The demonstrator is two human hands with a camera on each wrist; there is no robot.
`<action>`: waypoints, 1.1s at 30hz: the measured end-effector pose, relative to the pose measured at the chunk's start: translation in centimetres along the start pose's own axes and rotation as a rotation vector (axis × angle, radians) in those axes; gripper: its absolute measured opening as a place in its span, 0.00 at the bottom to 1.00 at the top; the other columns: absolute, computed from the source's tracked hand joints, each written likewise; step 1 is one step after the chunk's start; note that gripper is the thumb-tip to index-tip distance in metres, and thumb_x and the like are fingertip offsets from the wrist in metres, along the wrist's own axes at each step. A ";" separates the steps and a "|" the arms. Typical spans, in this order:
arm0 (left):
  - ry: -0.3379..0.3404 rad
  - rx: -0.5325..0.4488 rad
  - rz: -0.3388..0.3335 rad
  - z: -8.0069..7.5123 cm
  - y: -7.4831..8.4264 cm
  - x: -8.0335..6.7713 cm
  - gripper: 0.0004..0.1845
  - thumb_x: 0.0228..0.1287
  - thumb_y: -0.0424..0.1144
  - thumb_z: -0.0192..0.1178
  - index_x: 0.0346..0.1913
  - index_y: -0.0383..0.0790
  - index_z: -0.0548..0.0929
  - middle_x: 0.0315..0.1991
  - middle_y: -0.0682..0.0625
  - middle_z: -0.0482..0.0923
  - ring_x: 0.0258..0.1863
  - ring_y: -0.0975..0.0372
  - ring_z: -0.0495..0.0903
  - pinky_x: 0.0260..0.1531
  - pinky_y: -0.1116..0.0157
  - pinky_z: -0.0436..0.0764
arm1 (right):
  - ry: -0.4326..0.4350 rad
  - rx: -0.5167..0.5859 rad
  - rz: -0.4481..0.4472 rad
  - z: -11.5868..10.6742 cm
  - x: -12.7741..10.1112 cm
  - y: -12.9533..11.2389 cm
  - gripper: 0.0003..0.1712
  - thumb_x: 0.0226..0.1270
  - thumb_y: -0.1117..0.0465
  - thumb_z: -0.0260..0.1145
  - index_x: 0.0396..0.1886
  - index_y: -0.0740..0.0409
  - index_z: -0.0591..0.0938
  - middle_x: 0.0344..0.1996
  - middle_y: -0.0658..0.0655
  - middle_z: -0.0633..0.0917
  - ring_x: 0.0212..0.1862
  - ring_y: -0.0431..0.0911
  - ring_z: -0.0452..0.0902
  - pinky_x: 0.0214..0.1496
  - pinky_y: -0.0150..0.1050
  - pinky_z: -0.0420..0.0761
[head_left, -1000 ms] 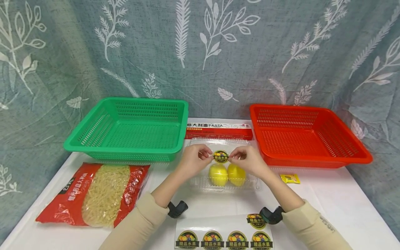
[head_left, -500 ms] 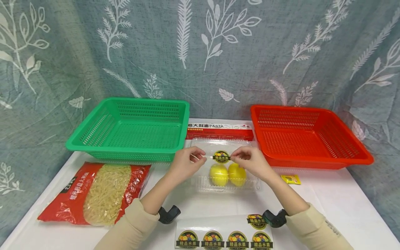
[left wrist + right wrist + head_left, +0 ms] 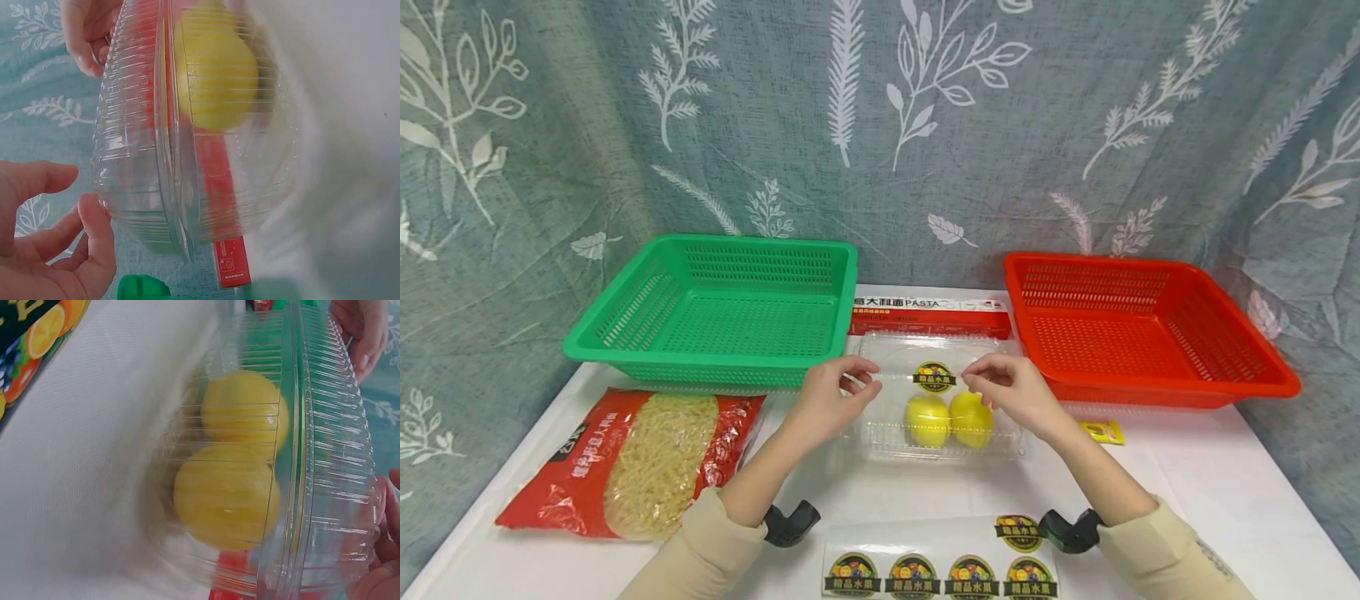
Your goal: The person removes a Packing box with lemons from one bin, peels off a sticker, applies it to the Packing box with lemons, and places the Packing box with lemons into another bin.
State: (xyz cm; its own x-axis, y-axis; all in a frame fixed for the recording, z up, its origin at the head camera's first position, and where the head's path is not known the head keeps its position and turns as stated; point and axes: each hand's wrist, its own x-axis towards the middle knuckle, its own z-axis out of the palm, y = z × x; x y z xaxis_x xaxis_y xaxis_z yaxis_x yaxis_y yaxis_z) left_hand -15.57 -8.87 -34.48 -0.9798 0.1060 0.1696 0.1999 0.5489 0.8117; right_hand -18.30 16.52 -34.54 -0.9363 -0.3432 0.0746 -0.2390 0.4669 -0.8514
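A clear lidded plastic box [image 3: 895, 437] with two yellow lemons [image 3: 928, 420] inside lies at the middle of the table. On its lid sits a dark oval fruit sticker [image 3: 934, 377], lying flat. My left hand [image 3: 838, 396] hovers at the box's left side, thumb and forefinger apart and nothing between them. My right hand [image 3: 1011, 392] is at the lid's right part, its fingertips just beyond the sticker's right end. In the left wrist view, the left fingertips are beside the lid's ribbed edge; whether they touch it I cannot tell.
A sheet of stickers [image 3: 940, 542] lies in front. Behind the box is a red pasta box [image 3: 932, 321], between a green basket [image 3: 722, 371] and a red basket [image 3: 1150, 392]. A pasta bag [image 3: 658, 467] is on the left, a small yellow packet [image 3: 1105, 432] on the right.
Both hands have come away from the sticker's ends, the left moving left first, then the right moving slightly right. The sticker stays on the lid.
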 end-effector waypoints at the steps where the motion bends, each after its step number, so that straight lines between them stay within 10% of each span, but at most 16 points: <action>1: 0.003 -0.003 -0.008 0.0 0.0 0.0 0.09 0.55 0.33 0.63 0.39 0.35 0.82 0.30 0.49 0.78 0.27 0.61 0.76 0.29 0.67 0.76 | 0.001 0.003 -0.002 0.0 -0.1 0.0 0.12 0.62 0.62 0.62 0.39 0.68 0.81 0.29 0.57 0.80 0.26 0.49 0.74 0.26 0.36 0.77; 33: 0.010 0.133 0.015 0.3 -1.1 -1.5 0.27 0.55 0.39 0.63 0.58 0.35 0.72 0.54 0.38 0.68 0.53 0.47 0.69 0.50 0.48 0.71 | 0.065 0.035 0.009 -2.4 -2.4 0.5 0.12 0.63 0.66 0.60 0.41 0.70 0.79 0.33 0.63 0.81 0.25 0.43 0.74 0.30 0.32 0.78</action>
State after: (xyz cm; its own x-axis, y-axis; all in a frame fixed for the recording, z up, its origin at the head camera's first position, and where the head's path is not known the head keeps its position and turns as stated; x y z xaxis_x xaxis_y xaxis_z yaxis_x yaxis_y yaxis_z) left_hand -14.33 -9.43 -35.81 -0.9765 0.1069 0.1870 0.2108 0.6521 0.7282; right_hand -16.77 19.48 -33.90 -0.9534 -0.2850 0.0992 -0.2222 0.4404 -0.8699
